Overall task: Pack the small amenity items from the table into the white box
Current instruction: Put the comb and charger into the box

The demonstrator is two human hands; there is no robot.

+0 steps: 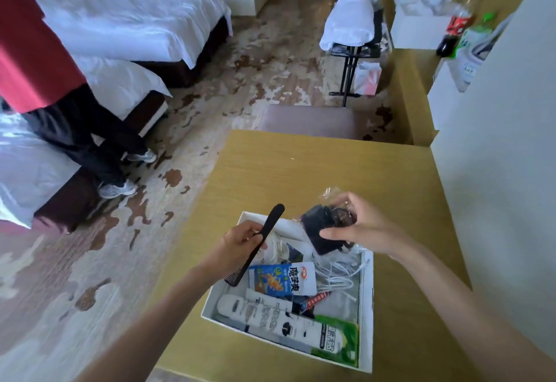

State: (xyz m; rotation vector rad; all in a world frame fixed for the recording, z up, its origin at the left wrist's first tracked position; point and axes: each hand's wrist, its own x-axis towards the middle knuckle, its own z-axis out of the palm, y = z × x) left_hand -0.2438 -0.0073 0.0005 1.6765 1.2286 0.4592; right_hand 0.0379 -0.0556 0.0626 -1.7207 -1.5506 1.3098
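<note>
Two hands over a half-filled white box on a wood-grain tabletop

The tabletop (301, 171) is a smooth, yellowish, square-cornered slab with a fine straight grain. The white box (367, 321) sits at its near edge: shallow, rectangular, thin matt card walls, open on top. Inside the box lie a long white tube (270, 312) with black print and a glossy green end, a shiny blue and orange snack packet (279, 279) with a white panel, and a loose coil of thin white cable (337, 273). The left hand (237, 243) hangs over the box's far left corner, fingers curled round a slim black plastic comb (270, 219) held slantwise, teeth end low. The right hand (364, 225), over the far right corner, pinches a dark, flat, rounded item (319, 228) in crinkled clear wrapping.
</note>
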